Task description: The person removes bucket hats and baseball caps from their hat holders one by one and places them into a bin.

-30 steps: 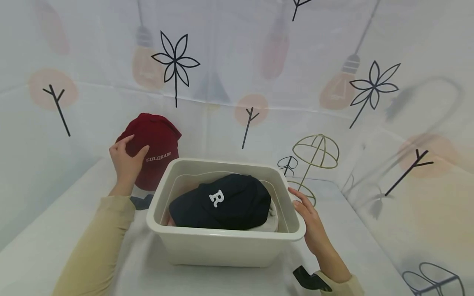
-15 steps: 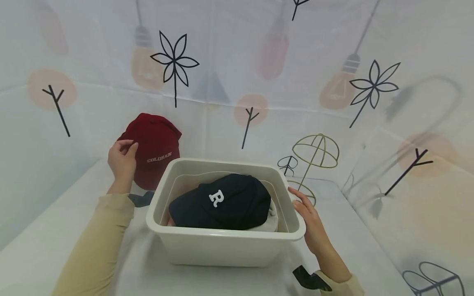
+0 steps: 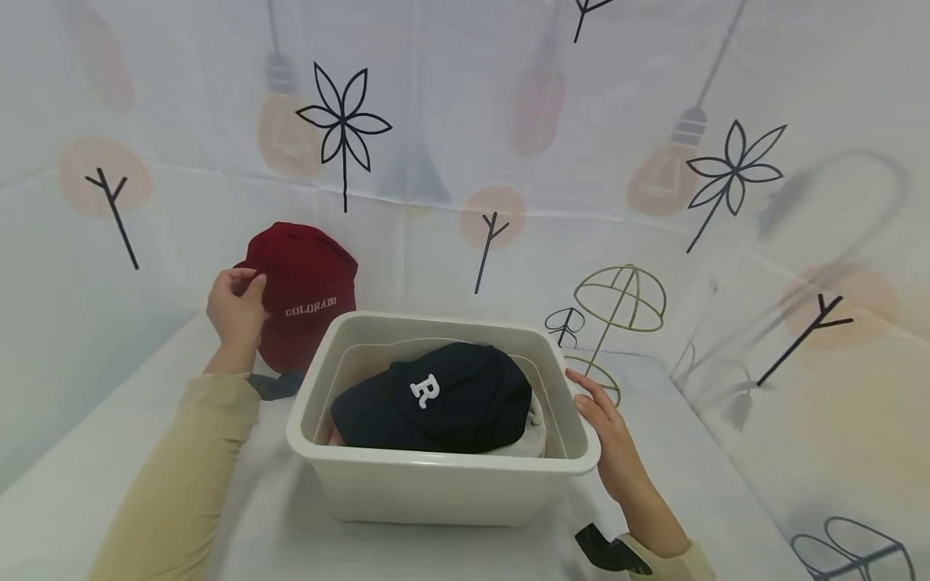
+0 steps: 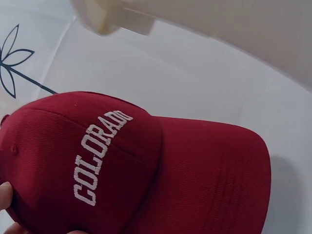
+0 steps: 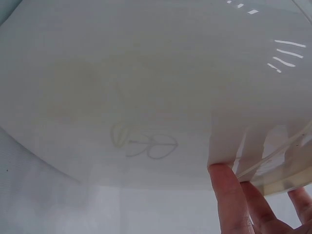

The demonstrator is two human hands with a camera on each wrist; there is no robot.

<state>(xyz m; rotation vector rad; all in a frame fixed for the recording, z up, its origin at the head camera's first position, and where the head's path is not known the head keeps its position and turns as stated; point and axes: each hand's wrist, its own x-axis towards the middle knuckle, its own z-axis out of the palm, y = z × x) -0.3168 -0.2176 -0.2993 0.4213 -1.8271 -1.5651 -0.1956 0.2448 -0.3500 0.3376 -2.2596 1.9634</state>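
Observation:
A red baseball cap [image 3: 308, 282] lettered COLORADO stands behind the left end of a white plastic bin [image 3: 450, 488]. My left hand [image 3: 236, 311] pinches the cap's left edge between thumb and fingers. Only fingertips [image 4: 5, 195] show along the cap's border in the left wrist view. My right hand [image 3: 613, 448] rests against the bin's right rim. In the right wrist view its fingers [image 5: 228, 195], fairly straight, touch the outer wall near the rim. Inside the bin lies a navy baseball cap [image 3: 465, 403] with a white R, on top of a pale cap [image 3: 534, 432].
The bin stands on a white-covered table [image 3: 269, 516]. Close behind hangs a printed cloth backdrop [image 3: 436, 121], which also covers the sides. A dark strap [image 3: 610, 553] sits at the right wrist.
My left thumb and fingers, spread over the cap's front a second ago, have drawn together and moved left to the cap's edge. The right hand and the bin stay in place.

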